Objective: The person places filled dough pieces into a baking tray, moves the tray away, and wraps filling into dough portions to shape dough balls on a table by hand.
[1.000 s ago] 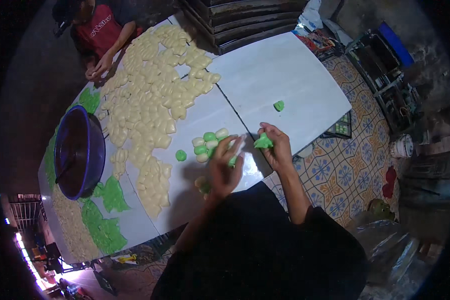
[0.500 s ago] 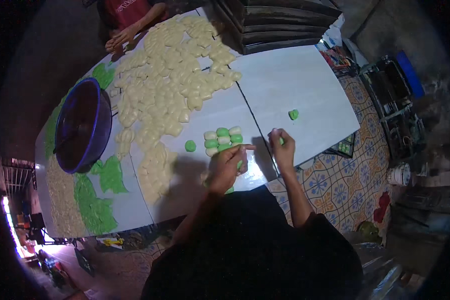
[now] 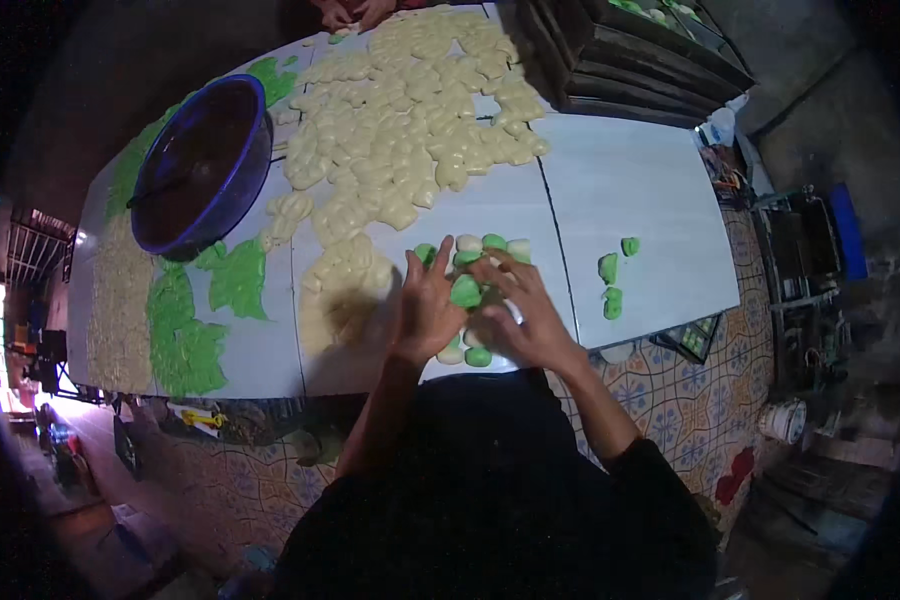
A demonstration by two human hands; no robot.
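Note:
My left hand (image 3: pixel 430 310) is turned palm inward, thumb and index finger stretched apart, with a flattened piece of green dough (image 3: pixel 465 291) resting against its inner side. Over that piece reaches my right hand (image 3: pixel 532 318), fingers spread and slightly bent, the fingertips close to the dough's upper edge. Whether they press on it I cannot tell. Beneath and around both hands sit rows of small green and cream dough balls (image 3: pixel 478 356), partly covered. Three loose green dough lumps (image 3: pixel 608 267) lie to the right on the white tabletop (image 3: pixel 650 190).
Cream dough (image 3: pixel 390 150) spreads over the table's middle. A purple basin (image 3: pixel 260 140) stands at left, beside green dough patches (image 3: pixel 185 345) and a beige crumbly layer (image 3: pixel 120 340). Stacked dark trays (image 3: pixel 640 70) rise at the far right. Another person's hands (image 3: pixel 355 14) work at the far edge.
The view has shifted, so the table sits further right. My hands have come together over the dough balls. Two more green lumps lie on the right. The other person's hands now handle something small.

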